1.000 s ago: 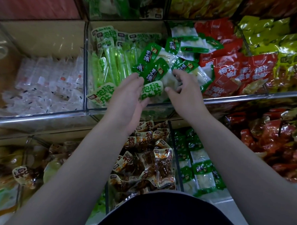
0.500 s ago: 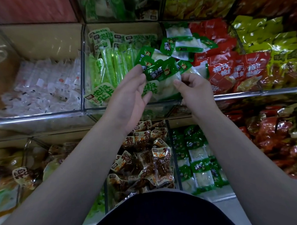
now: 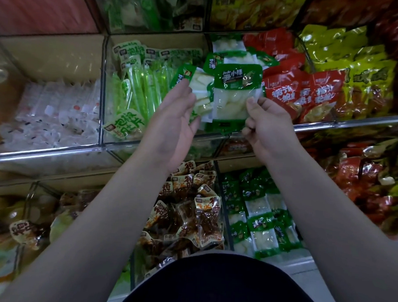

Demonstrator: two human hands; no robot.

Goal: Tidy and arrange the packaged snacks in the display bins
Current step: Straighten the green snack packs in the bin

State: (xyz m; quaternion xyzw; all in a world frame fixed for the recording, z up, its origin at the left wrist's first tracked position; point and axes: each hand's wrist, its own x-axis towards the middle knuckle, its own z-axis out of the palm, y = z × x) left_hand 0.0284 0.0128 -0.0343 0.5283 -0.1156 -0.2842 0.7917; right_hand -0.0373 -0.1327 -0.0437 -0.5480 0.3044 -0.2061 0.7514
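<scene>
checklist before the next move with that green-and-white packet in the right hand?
1. Grip: right hand fingers pinch the green-and-white packet at its lower right edge: ok.
2. Pose: packet upright, label facing the camera: ok.
3. Spare hand: left hand open, holds nothing: ok.
4. Landing spot in the bin: hidden behind packet and hands: cannot tell.
5. Tidy pile: loose packets behind lie tilted, overlapping: not ok.

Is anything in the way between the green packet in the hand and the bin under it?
Nothing visible blocks it. The right hand pinches the green packet just over the bin, where only similar packets lie. The left hand touches a neighbouring packet.
</scene>
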